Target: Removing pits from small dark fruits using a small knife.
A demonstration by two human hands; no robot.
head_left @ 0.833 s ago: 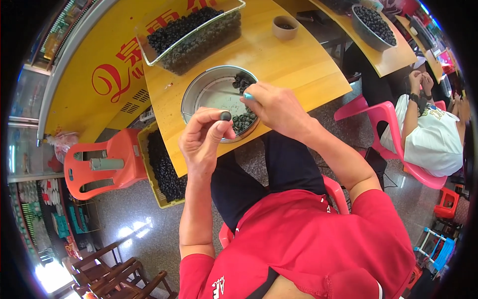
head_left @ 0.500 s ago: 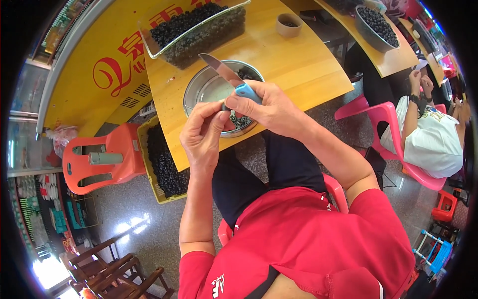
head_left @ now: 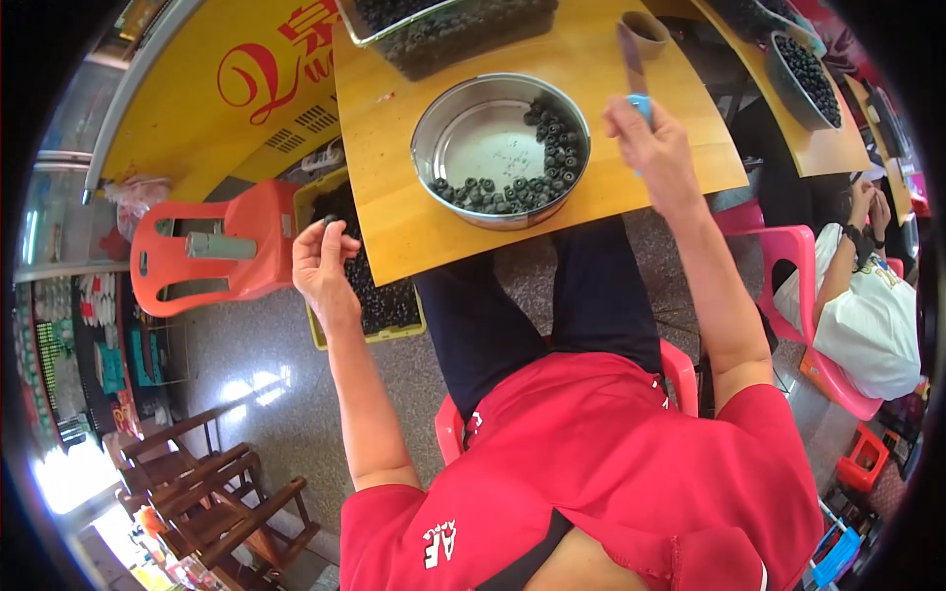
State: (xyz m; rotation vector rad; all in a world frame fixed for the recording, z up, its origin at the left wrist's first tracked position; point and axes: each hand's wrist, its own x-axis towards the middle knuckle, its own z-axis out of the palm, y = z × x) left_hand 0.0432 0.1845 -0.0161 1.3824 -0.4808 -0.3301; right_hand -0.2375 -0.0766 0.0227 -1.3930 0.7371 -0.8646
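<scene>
My right hand (head_left: 655, 163) grips a knife (head_left: 631, 64) by its blue handle, out to the right of the bowl. The blade points away from me, its tip in front of a beige cup (head_left: 650, 32). A round metal bowl (head_left: 422, 153) stands on the table; small dark round pieces with paler, ring-like ends (head_left: 512, 197) lie along its near and right sides. To the bowl's left, my left hand (head_left: 323, 264) pinches one small dark round piece (head_left: 331, 221) between thumb and fingers. Below that hand is a yellow crate (head_left: 419, 317) full of similar dark pieces.
A clear tub (head_left: 453, 41) heaped with dark round pieces sits at the table's (head_left: 379, 212) far left. An orange chair (head_left: 266, 241) holding a grey-green cylinder (head_left: 222, 246) stands left. At right, a person in white (head_left: 867, 315) sits on a pink chair (head_left: 778, 251) by another table.
My hands have parted from over the bowl. The left went left toward the crate with a small dark piece; the right carried the knife right, its blade now pointing away.
</scene>
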